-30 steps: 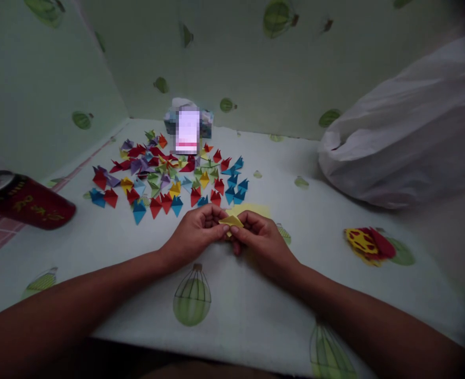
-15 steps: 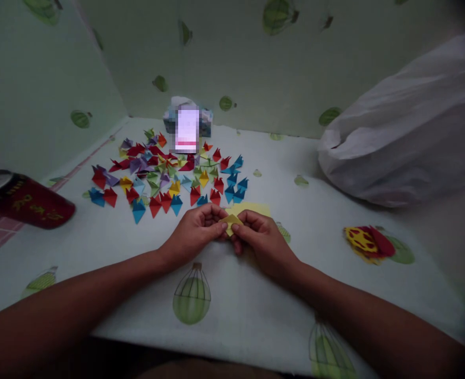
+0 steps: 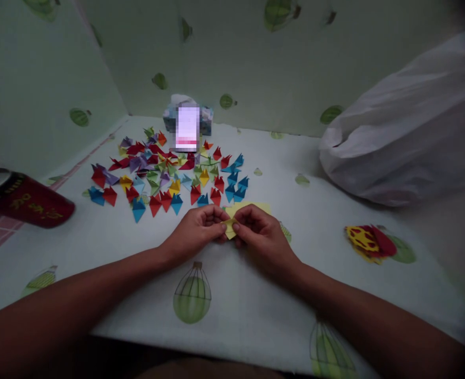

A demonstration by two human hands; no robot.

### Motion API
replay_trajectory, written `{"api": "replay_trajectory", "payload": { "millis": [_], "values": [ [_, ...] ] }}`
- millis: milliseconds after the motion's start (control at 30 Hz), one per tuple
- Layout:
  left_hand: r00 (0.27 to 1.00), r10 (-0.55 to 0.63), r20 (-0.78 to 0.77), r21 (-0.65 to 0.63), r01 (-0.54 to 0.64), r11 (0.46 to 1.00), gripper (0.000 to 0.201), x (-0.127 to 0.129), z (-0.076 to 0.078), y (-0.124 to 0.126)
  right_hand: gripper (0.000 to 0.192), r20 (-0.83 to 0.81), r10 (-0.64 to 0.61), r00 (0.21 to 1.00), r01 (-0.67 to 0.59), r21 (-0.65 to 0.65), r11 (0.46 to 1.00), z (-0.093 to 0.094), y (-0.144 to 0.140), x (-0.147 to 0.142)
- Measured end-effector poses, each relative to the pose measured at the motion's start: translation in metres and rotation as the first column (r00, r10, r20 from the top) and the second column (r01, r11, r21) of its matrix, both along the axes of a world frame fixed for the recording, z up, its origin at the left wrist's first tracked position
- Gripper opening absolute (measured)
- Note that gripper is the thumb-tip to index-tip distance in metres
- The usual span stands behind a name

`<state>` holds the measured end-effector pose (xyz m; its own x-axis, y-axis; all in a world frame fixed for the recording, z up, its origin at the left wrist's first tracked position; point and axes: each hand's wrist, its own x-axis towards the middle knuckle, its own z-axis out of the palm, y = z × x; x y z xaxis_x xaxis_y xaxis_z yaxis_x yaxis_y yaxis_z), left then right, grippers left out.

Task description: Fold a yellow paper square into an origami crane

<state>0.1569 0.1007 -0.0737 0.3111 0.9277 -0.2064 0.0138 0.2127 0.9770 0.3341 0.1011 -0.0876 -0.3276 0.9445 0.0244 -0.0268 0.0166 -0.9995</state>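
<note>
Between my two hands is a small folded piece of yellow origami paper [image 3: 230, 229]. My left hand [image 3: 201, 230] pinches its left side between thumb and fingers. On the opposite side, my right hand [image 3: 260, 230] is closed on the same paper, thumb on top. Fingers cover much of it, so its exact fold is hard to make out. Just beyond my hands, a flat pale yellow sheet [image 3: 260, 207] lies partly hidden on the table. Many small folded paper figures [image 3: 166, 201] in red, blue, yellow, green and purple spread out behind my left hand.
A dark red can [image 3: 30, 200] stands at the left. A phone with a lit, blurred screen [image 3: 187, 126] leans on a tissue box [image 3: 206, 120] at the back. To the right are a white plastic bag [image 3: 390, 142] and red and yellow cut-out pieces [image 3: 368, 243] on the table [image 3: 137, 310].
The yellow paper has tilted and changed outline between my fingertips, from a flat diamond to a bent shape. My right fingers have shifted slightly upward; the left hand has hardly moved.
</note>
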Motion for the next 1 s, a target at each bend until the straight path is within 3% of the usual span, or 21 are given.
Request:
{"api": "replay_trajectory", "payload": {
  "millis": [533,700,900,1000],
  "values": [
    [0.998,0.017,0.064,-0.085,-0.012,0.996,0.023,0.0005,0.0011,0.0002,0.004,-0.039,-0.013,0.999,0.016,0.073,0.997,-0.0067,-0.0005,0.0015],
    [0.993,0.036,0.109,-0.141,-0.02,0.99,0.025,0.0008,-0.001,0.0001,0.008,0.033,-0.005,0.999,-0.002,0.22,0.976,-0.0062,-0.001,0.0037],
    [0.987,0.055,0.152,-0.18,-0.027,0.983,0.019,0.0009,-0.003,-0.0023,0.016,0.165,-0.062,0.984,-0.018,0.443,0.896,-0.0058,0.002,0.0068],
    [0.981,0.051,0.185,-0.188,-0.016,0.982,0.017,0.0006,-0.0024,-0.0029,0.019,0.194,-0.085,0.977,-0.021,0.486,0.874,-0.0053,0.0019,0.007]
  ]
}}
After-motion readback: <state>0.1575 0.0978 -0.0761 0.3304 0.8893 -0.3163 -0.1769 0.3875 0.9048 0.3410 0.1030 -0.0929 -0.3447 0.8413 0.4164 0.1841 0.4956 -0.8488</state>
